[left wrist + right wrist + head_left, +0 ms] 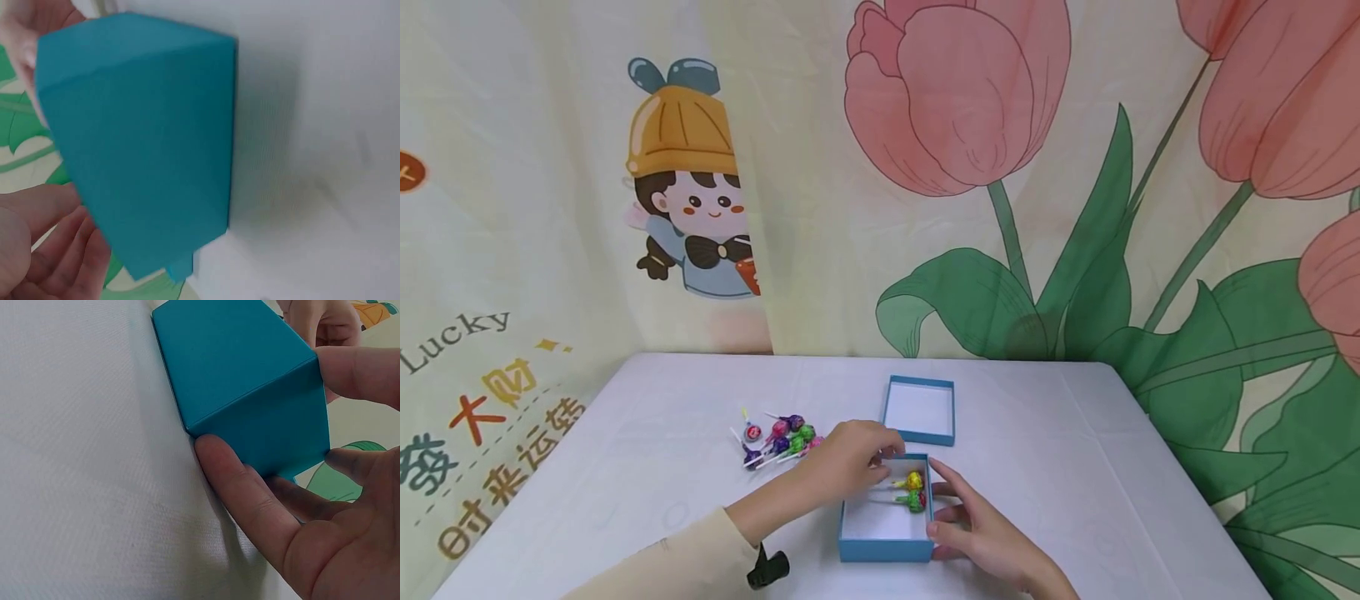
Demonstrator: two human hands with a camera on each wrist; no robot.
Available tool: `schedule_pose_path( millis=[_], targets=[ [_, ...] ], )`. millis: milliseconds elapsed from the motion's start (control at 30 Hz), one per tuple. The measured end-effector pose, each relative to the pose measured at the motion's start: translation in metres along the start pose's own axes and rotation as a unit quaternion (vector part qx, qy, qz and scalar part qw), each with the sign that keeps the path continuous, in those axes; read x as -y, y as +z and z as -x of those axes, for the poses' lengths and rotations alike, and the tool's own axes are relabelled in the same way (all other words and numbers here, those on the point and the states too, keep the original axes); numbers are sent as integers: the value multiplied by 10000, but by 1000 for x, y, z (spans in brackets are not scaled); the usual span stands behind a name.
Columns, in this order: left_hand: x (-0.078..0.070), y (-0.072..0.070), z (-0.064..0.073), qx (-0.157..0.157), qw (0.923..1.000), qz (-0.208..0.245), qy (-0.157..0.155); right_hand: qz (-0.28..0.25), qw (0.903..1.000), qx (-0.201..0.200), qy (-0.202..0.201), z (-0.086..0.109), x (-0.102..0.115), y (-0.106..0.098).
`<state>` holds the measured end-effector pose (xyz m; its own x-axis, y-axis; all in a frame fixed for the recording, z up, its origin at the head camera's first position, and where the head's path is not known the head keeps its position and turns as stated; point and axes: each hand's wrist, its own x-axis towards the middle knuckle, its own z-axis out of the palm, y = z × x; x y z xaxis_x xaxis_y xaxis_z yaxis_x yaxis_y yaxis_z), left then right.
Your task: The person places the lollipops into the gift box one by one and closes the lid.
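Note:
Two lollipops, a yellow one (pixel 913 480) and a green and red one (pixel 914 500), lie in a blue box (pixel 886 551) with a white inside. Over the box's back left part hovers my left hand (pixel 852 457), its bent fingertips close to the yellow lollipop's stick; no sweet shows in it. In the left wrist view the left hand (pixel 53 244) has a gap between thumb and fingers, the fingertips hidden behind the box wall. My right hand (pixel 981 527) rests spread fingers against the box's right wall, with the thumb (pixel 359 372) at its upper corner.
Several wrapped lollipops (pixel 781 445) lie in a loose pile left of the box. Behind the box a shallow blue lid (pixel 917 439) lies with its white inside up. A white cloth (pixel 1037 433) covers the table, and a printed curtain (pixel 805 250) hangs behind it.

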<state>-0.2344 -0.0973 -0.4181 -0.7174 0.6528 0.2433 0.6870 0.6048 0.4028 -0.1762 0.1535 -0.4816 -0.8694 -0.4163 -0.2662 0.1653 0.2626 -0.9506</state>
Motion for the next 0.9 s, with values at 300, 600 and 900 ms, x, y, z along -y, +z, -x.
schedule_pose_path(
  millis=[300, 600, 900],
  targets=[
    [19, -36, 3, -382, 9985, -198, -353, 47, 9999, -72, -54, 1, -1, 1],
    [56, -65, 9, -571, 9932, -371, -945, -6, 10000, -61, -53, 0, -2, 2],
    [99, -72, 19, -621, 9895, -443, -1225, 11, 10000, -53, -54, 0, -1, 2]
  ],
)
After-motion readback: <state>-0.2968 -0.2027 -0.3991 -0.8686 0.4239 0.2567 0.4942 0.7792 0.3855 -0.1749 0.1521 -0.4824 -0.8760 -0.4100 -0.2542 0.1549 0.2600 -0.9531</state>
